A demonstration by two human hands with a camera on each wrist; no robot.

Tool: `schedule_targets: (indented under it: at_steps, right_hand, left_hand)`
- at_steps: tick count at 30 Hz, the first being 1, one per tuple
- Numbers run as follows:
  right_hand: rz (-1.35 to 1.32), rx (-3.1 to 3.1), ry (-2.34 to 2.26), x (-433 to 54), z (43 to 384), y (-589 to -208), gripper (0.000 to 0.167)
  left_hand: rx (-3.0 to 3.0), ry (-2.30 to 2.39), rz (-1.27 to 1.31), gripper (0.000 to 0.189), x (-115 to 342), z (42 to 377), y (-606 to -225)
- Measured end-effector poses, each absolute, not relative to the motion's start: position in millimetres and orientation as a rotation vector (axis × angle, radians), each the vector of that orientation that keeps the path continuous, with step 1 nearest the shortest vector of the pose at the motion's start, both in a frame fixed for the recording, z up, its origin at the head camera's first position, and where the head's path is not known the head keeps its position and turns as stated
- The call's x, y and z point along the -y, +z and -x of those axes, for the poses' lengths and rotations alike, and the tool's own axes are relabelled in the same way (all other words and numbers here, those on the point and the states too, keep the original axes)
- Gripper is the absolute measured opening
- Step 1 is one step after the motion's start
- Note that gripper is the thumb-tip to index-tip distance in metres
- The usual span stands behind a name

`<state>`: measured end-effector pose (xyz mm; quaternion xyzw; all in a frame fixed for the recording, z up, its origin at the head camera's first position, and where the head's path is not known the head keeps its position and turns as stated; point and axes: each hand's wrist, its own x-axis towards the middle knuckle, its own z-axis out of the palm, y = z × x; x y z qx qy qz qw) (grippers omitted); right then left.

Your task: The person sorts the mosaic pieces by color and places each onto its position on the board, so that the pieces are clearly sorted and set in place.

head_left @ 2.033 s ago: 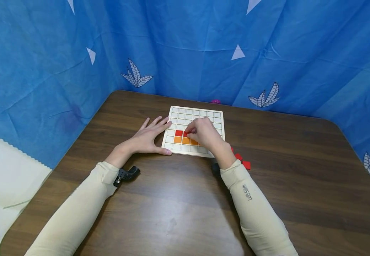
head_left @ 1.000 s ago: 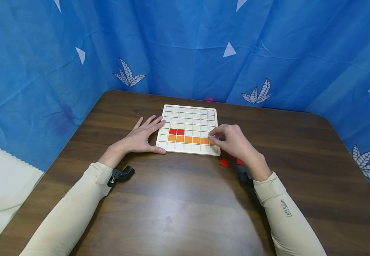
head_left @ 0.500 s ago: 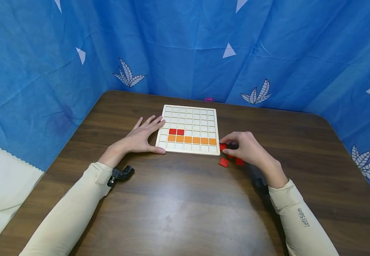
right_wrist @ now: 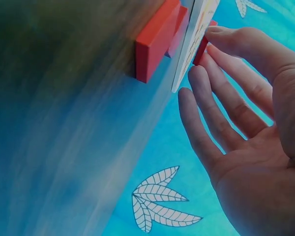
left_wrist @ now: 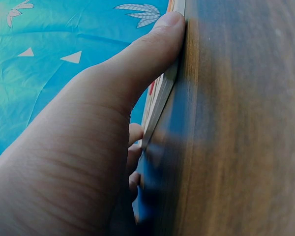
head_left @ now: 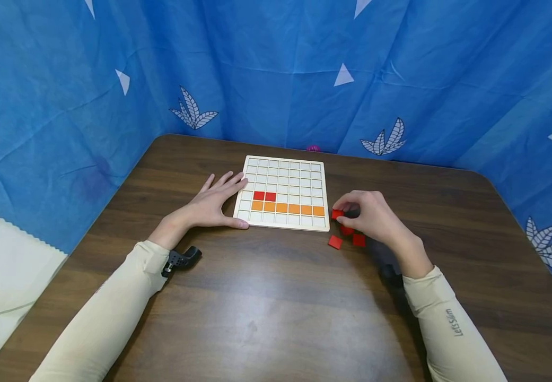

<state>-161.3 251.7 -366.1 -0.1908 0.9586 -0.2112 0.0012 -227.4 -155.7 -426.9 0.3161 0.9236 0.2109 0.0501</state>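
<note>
A pale grid board point(head_left: 303, 223) lies on the table, with a row of orange tiles point(head_left: 281, 208) and two red tiles point(head_left: 264, 196) set in its squares. My left hand point(head_left: 211, 207) rests at the board's left side, fingers spread, its thumb point(left_wrist: 169, 29) at the near corner. Just right of the board, my right hand point(head_left: 368, 212) pinches a red tile point(head_left: 336, 214) between thumb and fingers. The right wrist view shows that pinched tile point(right_wrist: 201, 50) edge-on. Loose red tiles point(head_left: 335, 242) lie below the right hand, one partly behind the fingers.
The brown wooden table point(head_left: 256, 307) has a rounded far right corner. A blue patterned curtain point(head_left: 276, 69) hangs along its far side and left. Black wrist mounts point(head_left: 183, 259) sit under the forearms.
My right hand has moved from the board's red row to the loose tiles at the right and lifted a red one. A second red tile is left in the row. The left hand stays put.
</note>
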Motion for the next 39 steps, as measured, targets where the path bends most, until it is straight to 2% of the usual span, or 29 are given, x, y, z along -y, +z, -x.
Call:
schedule_targets:
  at_steps: [8, 23, 39]
  right_hand:
    - [0.623, -3.03, -0.719, -244.7, 168.5, -362.6, 0.023]
    - [0.666, -2.981, -0.794, -188.7, 197.3, -358.4, 0.025]
    - [0.679, -2.924, -0.807, -143.3, 219.2, -369.4, 0.016]
  left_hand:
    - [-2.811, 0.631, -0.959, 0.122, 155.4, 228.1, -426.4]
    - [-2.812, 0.633, -0.948, 0.121, 155.9, 225.3, -426.2]
    - [-2.812, 0.627, -0.948, 0.122, 154.7, 226.5, -425.7]
